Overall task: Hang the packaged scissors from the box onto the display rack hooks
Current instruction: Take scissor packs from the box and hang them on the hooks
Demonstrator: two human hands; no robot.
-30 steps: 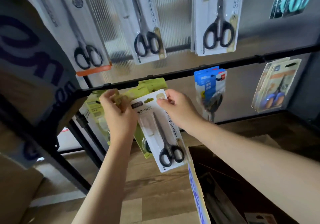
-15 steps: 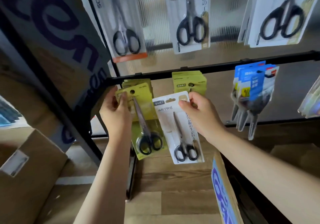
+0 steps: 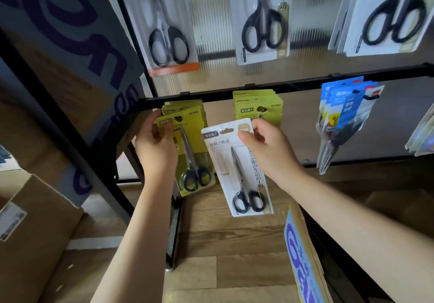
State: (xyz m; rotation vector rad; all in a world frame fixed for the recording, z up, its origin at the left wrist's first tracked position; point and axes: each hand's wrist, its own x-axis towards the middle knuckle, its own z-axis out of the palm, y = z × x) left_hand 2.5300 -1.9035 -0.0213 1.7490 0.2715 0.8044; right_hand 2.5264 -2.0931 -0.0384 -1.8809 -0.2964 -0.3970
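White scissors pack (image 3: 237, 169) pinched by right hand (image 3: 265, 147); left hand (image 3: 155, 147) grips green pack (image 3: 187, 152).

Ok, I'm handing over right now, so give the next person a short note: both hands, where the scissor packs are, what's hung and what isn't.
Left hand: grips the top of a yellow-green card pack of black-handled scissors, at the front of the left yellow-green stack under the black rack rail. Whether it is on its hook cannot be told.
Right hand: pinches the top edge of a white card pack of black-handled scissors, held tilted below the rail, on no hook.
Done: a second yellow-green stack hangs to the right.
Left: settle the yellow-green pack, then hang the white one. The cardboard box with blue print sits low right; its contents are not visible.
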